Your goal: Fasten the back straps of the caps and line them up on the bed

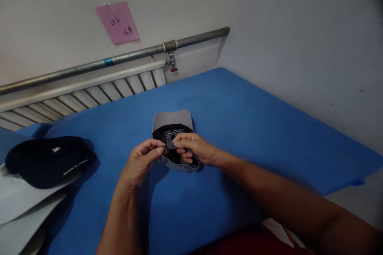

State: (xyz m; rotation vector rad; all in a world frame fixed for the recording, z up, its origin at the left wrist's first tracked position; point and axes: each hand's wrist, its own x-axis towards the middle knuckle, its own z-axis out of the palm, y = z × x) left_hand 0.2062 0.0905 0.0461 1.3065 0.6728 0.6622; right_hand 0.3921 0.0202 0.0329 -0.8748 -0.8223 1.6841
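- Bare forearms come in from the near edge and meet over the middle of the blue counter (254,127).
- Left hand (139,163): thumb and forefinger are pinched together on a small label (170,144) inside the cap, with the other fingers curled loosely.
- Right hand (196,147): its fingers (182,140) are closed on the dark inner band from the right, touching the same label.
- Grey cap (172,118): it lies crown-down on the counter, centre of the scene, with its brim pointing far.
- Handling, as a judgement: the cap looks light, with a soft crown that collapses and a stiffer brim. The brim or the band edge should give the surest hold, and the label only a weak one.
- Far left, well apart: a black cap (44,159) rests on white sheets (18,199).
- Beyond these, a radiator (89,95), a pipe (134,53) and a pink note (117,22) are on the wall.
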